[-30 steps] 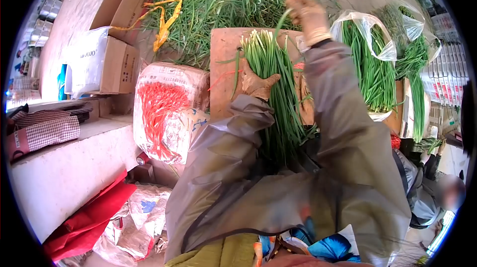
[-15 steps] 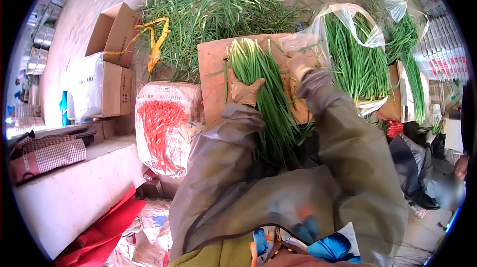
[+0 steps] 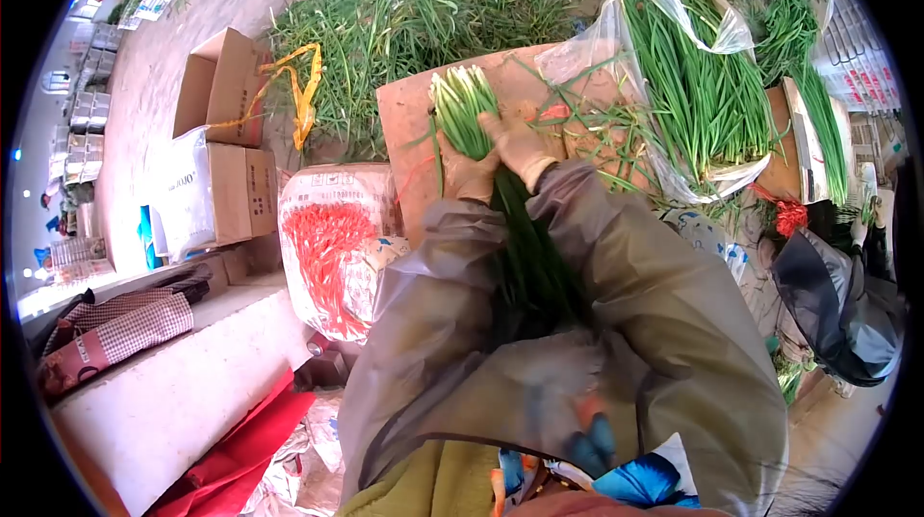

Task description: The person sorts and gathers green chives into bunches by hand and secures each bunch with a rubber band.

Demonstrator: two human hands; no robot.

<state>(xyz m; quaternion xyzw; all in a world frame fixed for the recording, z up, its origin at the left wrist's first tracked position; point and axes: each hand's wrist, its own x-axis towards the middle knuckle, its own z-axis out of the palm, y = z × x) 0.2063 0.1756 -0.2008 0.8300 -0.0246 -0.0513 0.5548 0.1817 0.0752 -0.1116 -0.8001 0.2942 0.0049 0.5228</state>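
A bunch of garlic chives [image 3: 462,105], pale stem ends pointing away from me, lies over the near part of a brown board [image 3: 409,117]. My left hand [image 3: 469,170] is wrapped round its left side below the pale ends. From the right, my right hand [image 3: 520,149] closes on the same bunch, its fingers against the stems. Both hands look gloved. The green leaves run down between my sleeves toward my lap, partly hidden by them. Loose green blades [image 3: 606,127] are scattered on the board right of my hands.
A big heap of greens [image 3: 423,12] lies beyond the board. To the right stands a clear plastic bag of chives [image 3: 698,93]. Left are cardboard boxes [image 3: 241,192], a sack [image 3: 361,185] topped with red ties [image 3: 332,252], and a white ledge [image 3: 183,373].
My right hand has come left from the board's right side onto the bunch. The bunch's pale ends are gathered tighter. The view has shifted slightly.
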